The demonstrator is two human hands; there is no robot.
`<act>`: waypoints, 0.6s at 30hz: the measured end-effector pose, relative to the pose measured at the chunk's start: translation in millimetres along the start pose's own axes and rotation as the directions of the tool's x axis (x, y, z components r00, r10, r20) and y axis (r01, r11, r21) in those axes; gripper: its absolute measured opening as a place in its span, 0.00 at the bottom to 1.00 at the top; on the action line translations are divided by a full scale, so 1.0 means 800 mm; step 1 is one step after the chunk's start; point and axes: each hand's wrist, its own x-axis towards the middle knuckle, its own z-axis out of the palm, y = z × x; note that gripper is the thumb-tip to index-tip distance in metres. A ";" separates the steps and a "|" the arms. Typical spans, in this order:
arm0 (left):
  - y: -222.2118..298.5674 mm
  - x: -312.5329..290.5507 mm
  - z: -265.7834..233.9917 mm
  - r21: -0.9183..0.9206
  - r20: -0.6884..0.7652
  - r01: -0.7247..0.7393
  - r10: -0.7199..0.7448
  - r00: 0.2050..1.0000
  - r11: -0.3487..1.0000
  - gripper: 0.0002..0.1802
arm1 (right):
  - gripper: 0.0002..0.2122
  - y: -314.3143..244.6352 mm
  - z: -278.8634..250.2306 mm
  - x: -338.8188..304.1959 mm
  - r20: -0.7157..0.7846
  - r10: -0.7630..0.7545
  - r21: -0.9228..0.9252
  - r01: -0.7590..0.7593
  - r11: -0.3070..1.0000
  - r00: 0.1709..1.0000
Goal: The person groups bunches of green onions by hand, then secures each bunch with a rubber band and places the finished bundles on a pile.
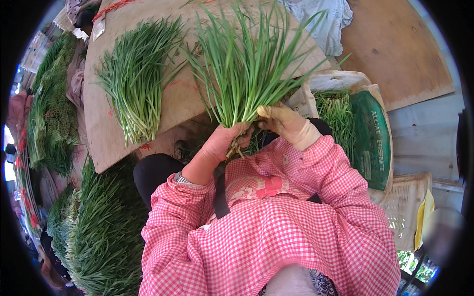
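My left hand [228,140] is wrapped round the lower stems of a bunch of garlic chives [239,79]. Its long green leaves fan out away from me over the wooden board, and the stem ends poke out below my fist. A pale, stained glove covers my right hand [282,123], whose curled fingers pinch at the right side of the bunch, just above the left hand. The fingertips are partly hidden among the stems. Another pile of garlic chives [140,81] lies on the board to the left, its pale stem ends toward me.
The wooden board [111,143] spans the far side. At the right, a white crate [340,79] holds more greens beside a green printed sack [370,143]. Large heaps of chives [106,241] lie at the left. A light blue cloth [321,22] rests at the board's far right.
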 end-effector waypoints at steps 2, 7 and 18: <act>0.000 0.000 0.005 0.077 -0.053 0.011 -0.007 0.999 0.997 0.10 | 0.19 -0.012 0.006 0.009 -0.087 -0.047 0.023 0.049 0.999 0.995; -0.004 0.008 -0.006 0.005 -0.060 -0.025 0.025 0.998 1.000 0.10 | 0.17 -0.065 -0.004 0.015 -0.159 -0.065 0.268 0.106 0.958 0.985; -0.017 0.018 -0.028 -0.354 -0.113 -0.015 -0.027 0.993 0.935 0.10 | 0.13 -0.259 -0.090 -0.085 -0.468 -0.642 -0.050 0.706 0.706 0.608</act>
